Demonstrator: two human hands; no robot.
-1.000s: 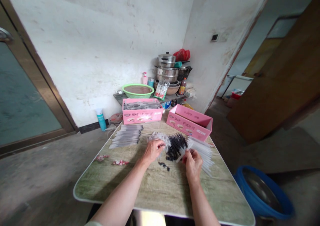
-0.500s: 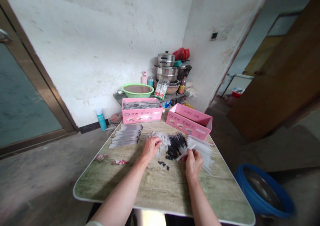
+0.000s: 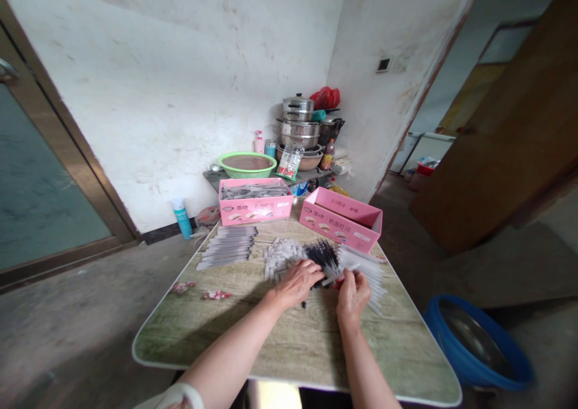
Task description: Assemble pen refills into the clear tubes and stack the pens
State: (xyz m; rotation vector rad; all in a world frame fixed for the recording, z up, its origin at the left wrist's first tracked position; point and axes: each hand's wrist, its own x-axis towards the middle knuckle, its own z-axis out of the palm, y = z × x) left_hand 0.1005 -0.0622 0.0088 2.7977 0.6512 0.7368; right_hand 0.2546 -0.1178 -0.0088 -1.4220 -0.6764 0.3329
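Observation:
My right hand [image 3: 353,293] is closed on a whitish pen barrel [image 3: 333,280] and holds it slantwise near the right of the table. My left hand [image 3: 298,280] reaches over the small black pieces and the lower end of the black pen refills [image 3: 321,252]. Its fingers are bent down and close together; anything in them is hidden. Left of the refills is a heap of whitish pen caps [image 3: 282,252]. Clear pen barrels [image 3: 363,267] lie fanned out beyond my right hand. Rows of grey-white pens [image 3: 230,245] lie on the left.
Two pink boxes stand at the table's back: the left box [image 3: 257,210] holds many pens, the right box [image 3: 336,222] sits at an angle. Behind are a green basin [image 3: 247,171] and stacked pots [image 3: 298,129]. A blue tub [image 3: 478,343] is on the floor right of the table [image 3: 271,343].
My left hand has moved right, from the heap of caps to the black pieces, close to my right hand. My right hand keeps the barrel and has barely shifted.

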